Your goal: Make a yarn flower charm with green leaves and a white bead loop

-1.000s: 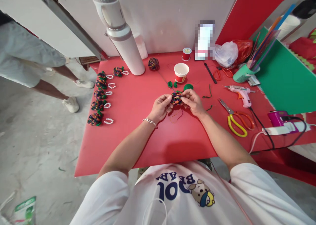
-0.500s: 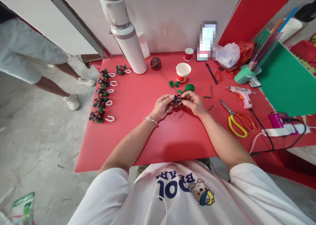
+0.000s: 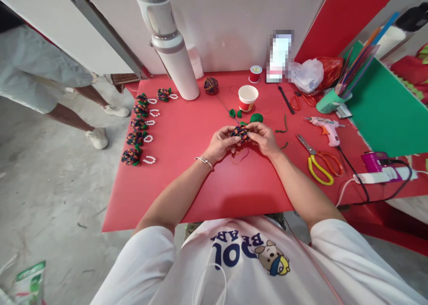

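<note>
Between my two hands is a dark multicolored crocheted flower (image 3: 240, 133), held above the red table (image 3: 200, 184). My left hand (image 3: 222, 142) grips its left side, thumb on top. My right hand (image 3: 263, 138) pinches its right edge. Loose thread ends (image 3: 240, 155) dangle below the piece. Just beyond my fingers lie a green yarn ball (image 3: 256, 117) and two small green crocheted pieces (image 3: 232, 113). A strand runs from there back to a multicolored yarn ball (image 3: 211, 85). Several finished-looking yarn flowers with white bead loops (image 3: 135, 138) line the table's left side.
A paper cup (image 3: 248, 98), thread spool (image 3: 256, 73), white flask (image 3: 177, 51) and phone (image 3: 279, 57) stand at the back. Scissors (image 3: 314, 158), a pink glue gun (image 3: 329, 129), a pen cup (image 3: 331, 100) and a power strip (image 3: 377, 177) are on the right. Someone's legs (image 3: 56, 82) show at left.
The flower has been tilted a little and raised slightly in my hands. My left thumb now lies across its front. The camera view has shifted slightly.
</note>
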Demonstrator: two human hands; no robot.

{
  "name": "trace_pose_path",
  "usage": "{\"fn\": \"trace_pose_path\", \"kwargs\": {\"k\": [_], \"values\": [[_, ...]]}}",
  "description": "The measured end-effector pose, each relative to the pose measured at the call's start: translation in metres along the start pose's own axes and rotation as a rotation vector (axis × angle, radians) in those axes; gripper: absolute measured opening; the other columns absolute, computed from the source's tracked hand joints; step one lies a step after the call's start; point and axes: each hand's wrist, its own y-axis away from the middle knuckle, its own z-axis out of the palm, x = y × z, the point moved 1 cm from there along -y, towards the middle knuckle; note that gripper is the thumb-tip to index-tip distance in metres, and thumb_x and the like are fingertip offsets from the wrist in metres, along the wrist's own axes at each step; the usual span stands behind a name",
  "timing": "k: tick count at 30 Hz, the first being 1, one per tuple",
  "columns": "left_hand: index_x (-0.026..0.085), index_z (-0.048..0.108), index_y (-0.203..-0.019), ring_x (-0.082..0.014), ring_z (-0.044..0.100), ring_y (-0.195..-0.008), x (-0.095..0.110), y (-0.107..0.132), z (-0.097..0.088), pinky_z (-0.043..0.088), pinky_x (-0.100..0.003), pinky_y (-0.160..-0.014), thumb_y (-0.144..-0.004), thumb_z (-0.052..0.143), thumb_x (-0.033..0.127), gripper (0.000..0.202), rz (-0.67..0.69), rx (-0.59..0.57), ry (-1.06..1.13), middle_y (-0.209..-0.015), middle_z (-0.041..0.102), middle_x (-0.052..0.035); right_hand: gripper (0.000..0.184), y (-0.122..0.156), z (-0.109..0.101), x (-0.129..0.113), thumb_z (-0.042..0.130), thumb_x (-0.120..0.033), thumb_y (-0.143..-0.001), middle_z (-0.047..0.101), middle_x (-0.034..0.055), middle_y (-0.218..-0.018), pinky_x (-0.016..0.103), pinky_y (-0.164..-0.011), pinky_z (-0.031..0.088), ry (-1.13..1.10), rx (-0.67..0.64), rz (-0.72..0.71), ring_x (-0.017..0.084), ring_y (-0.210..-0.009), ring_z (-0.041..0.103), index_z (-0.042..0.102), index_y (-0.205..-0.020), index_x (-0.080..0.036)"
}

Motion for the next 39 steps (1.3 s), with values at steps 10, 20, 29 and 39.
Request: {"fn": "trace_pose_path", "kwargs": {"k": [10,20,29,39], "values": [[0.017,0.064,-0.108,-0.0141,0.069,-0.058,0.000,0.000,-0.002,0.052,-0.022,-0.041,-0.063,0.093,0.034,0.057,0.039,0.035,0.023,-0.082,0.070,0.0002,0.043,0.000,0.000,-0.001,0.088,-0.053,-0.071,0.068,-0.0021,-0.080,0.025,-0.054,0.045,0.009,0.047,0.001,0.011,-0.059,0.053,0.070,-0.098,-0.024],[0.020,0.058,-0.093,-0.0107,0.061,-0.044,-0.010,-0.005,-0.006,0.044,-0.018,-0.036,-0.067,0.092,0.035,0.045,0.169,0.164,-0.066,-0.061,0.066,0.0054,0.040,-0.007,-0.004,0.013,0.082,-0.054,-0.083,0.067,-0.0007,-0.085,0.024,-0.051,0.048,0.080,0.084,-0.102,0.012,-0.062,0.058,0.068,-0.106,-0.024],[0.020,0.058,-0.095,-0.0122,0.065,-0.045,-0.012,-0.006,-0.006,0.052,-0.022,-0.040,-0.065,0.095,0.035,0.049,0.160,0.185,-0.047,-0.067,0.071,0.0042,0.018,0.028,0.019,0.000,0.066,-0.028,-0.105,0.067,0.0101,-0.115,0.032,-0.070,0.070,0.792,0.245,-0.843,0.022,-0.105,0.073,0.064,-0.124,-0.027],[0.020,0.059,-0.093,-0.0122,0.066,-0.048,-0.016,-0.007,-0.003,0.055,-0.022,-0.043,-0.064,0.091,0.033,0.045,0.184,0.196,-0.071,-0.065,0.070,0.0049,0.038,0.024,0.024,0.010,0.059,-0.018,-0.109,0.069,0.0098,-0.120,0.035,-0.090,0.070,0.902,0.227,-0.827,0.021,-0.109,0.075,0.058,-0.144,-0.031]]}}
